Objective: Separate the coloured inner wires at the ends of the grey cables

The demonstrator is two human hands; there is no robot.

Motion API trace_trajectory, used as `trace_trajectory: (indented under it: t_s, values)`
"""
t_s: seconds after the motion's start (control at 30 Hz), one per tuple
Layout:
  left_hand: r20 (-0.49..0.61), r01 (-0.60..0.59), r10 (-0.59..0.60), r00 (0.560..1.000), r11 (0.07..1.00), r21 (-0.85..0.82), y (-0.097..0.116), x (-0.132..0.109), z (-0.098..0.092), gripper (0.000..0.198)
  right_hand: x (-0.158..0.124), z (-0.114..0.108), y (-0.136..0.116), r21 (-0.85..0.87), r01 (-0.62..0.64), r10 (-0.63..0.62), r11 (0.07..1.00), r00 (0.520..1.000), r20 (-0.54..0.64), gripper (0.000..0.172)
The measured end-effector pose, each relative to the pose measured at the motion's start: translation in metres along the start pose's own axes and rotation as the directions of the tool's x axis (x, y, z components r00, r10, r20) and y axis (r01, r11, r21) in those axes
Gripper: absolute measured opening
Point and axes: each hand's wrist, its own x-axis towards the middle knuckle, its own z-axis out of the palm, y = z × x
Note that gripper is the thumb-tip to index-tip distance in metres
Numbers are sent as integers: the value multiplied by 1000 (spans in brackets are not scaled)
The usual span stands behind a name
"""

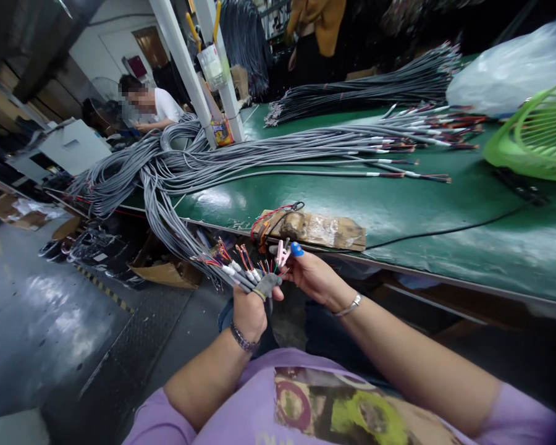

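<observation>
My left hand (pixel 250 309) is closed round a bundle of grey cables (pixel 241 281), a grey cover on its thumb. White sleeves and stripped ends in red, orange and other colours show above the grip. Close beside the cable ends is my right hand (pixel 317 278), its thumb tip covered in blue. It looks pinched on a small pink clip (pixel 282 253); the fingers behind are partly hidden. Thin coloured wires (pixel 271 267) lie between the two hands. Just beyond is a wooden board (pixel 322 228) at the bench edge, with red and black leads at its left end.
Long grey cables (pixel 259 145) run along the green bench (pixel 445 228) and hang over its edge. Farther back are a dark cable bundle (pixel 366 89) and a white plastic bag (pixel 514 68). A green fan (pixel 532 136) stands at right. A co-worker (pixel 162 105) sits at far left.
</observation>
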Motion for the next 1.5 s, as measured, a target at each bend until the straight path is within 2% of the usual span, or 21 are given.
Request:
trace_trajectory:
  t_s: [0.13,0.27,0.33,0.43,0.53,0.77,0.87,0.93,1.03,1.13,1.23,1.33,1.5]
  values:
    - [3,14,-14,1000,1000,9,0,4,3,27,2,8,2,-106,103,-105,989,994,-12,50]
    - [-4,39,-39,999,999,17,-1,5,3,29,-2,10,6,-342,268,-314,901,946,-85,55]
    - [0,47,-47,999,999,0,-2,5,3,29,-3,11,7,-316,237,-279,918,956,-91,55]
    - [11,45,-45,999,999,-13,-5,5,4,29,0,13,7,-81,112,-118,990,990,-75,52]
    - [17,61,-61,998,998,-8,-8,6,4,29,2,17,6,97,76,-67,992,994,-89,46]
    - [12,73,-73,997,997,-9,-8,3,4,29,0,17,5,104,40,-29,994,994,-102,45]
    - [22,43,-43,999,999,-1,-12,1,-1,31,-11,12,6,60,-14,17,998,999,-42,49]
    - [34,32,-32,999,999,13,-17,-2,-6,31,-22,9,7,-30,-17,17,999,1000,6,47]
    - [73,14,-21,997,996,93,-22,-7,-14,34,-38,11,8,-236,82,-74,968,996,43,34]
    - [172,-11,-24,985,980,196,-17,-12,-18,34,-46,16,7,-353,164,-134,921,985,108,28]
    - [282,-33,-43,958,966,258,-9,-15,-21,28,-45,19,4,-390,133,-66,911,981,180,28]
    - [270,-50,-24,962,964,263,-10,-17,-24,31,-42,18,3,-425,127,-79,896,988,129,29]
    - [148,-28,2,989,984,177,-23,-15,-26,34,-44,14,6,-449,133,-139,883,990,21,31]
